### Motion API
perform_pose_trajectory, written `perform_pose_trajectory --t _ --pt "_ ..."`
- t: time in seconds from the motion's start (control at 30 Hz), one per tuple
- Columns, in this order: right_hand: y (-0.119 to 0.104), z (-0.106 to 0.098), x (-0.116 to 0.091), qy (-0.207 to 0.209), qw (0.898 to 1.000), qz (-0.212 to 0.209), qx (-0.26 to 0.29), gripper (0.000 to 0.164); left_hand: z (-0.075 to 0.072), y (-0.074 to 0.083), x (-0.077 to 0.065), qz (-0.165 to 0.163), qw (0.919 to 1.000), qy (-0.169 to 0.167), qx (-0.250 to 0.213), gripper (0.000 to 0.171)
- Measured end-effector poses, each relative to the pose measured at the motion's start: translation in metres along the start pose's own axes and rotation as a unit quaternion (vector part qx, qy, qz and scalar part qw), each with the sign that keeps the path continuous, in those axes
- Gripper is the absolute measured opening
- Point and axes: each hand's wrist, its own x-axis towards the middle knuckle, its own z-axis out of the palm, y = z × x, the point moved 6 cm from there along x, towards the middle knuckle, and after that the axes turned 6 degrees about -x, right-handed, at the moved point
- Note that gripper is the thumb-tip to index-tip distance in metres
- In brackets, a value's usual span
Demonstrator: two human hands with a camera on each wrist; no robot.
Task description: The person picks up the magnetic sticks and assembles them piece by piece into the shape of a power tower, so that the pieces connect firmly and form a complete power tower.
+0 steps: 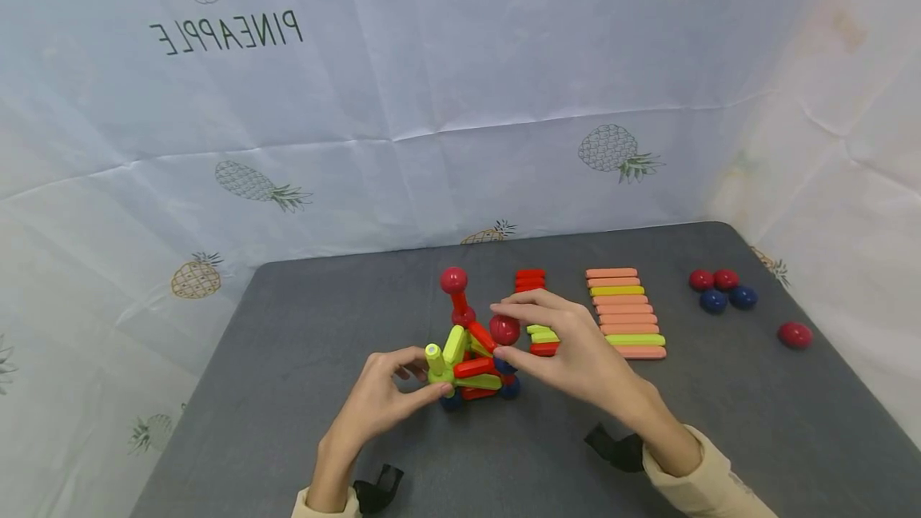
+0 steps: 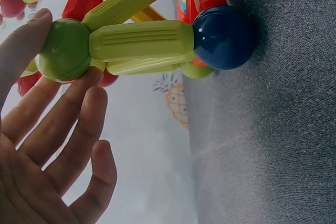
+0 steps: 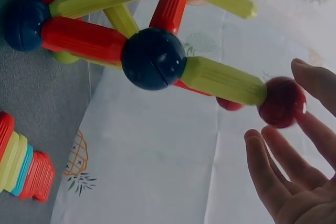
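A construction of magnetic sticks and balls (image 1: 478, 366) stands on the table, in red, yellow-green and blue. With thumb and fingertips my left hand (image 1: 392, 390) holds it by a green ball (image 2: 64, 51) at its left corner. A yellow-green stick (image 1: 435, 360) points up from that ball. My right hand (image 1: 576, 342) has its fingers spread around a red ball (image 3: 282, 102), which caps a yellow-green stick (image 3: 226, 80) rising from a blue ball (image 3: 154, 59). The right thumb looks slightly apart from the red ball. Another red ball (image 1: 454, 280) tops a red stick at the back.
Rows of salmon and yellow sticks (image 1: 626, 310) lie right of the construction. Behind the right hand is a stack of red and yellow-green sticks (image 1: 530, 282), partly hidden. Loose red balls (image 1: 795, 335) and blue balls (image 1: 713, 300) lie at the table's right. A pineapple-print cloth (image 1: 432, 102) hangs behind.
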Motion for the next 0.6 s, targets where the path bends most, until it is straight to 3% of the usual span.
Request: perform_pose_trajectory --t 0.17,0.33,0.5,0.6 --pt "0.019 -0.019 -0.011 0.022 0.999 0.028 -0.020 0.053 -0.001 -0.001 -0.001 0.003 1.0000 0.001 0.001 0.024" --pt "0.068 -0.058 -0.037 0.084 0.990 0.079 -0.079 0.055 0.000 -0.002 -0.002 0.008 1.0000 -0.002 -0.004 0.023" --pt "0.140 -0.098 -0.078 0.125 0.965 0.155 -0.168 0.044 0.000 -0.002 -0.001 0.008 1.0000 0.003 -0.004 0.022" --pt "0.183 -0.118 -0.104 0.113 0.947 0.214 -0.210 0.039 0.000 -0.001 -0.001 0.006 1.0000 0.006 -0.003 0.022"
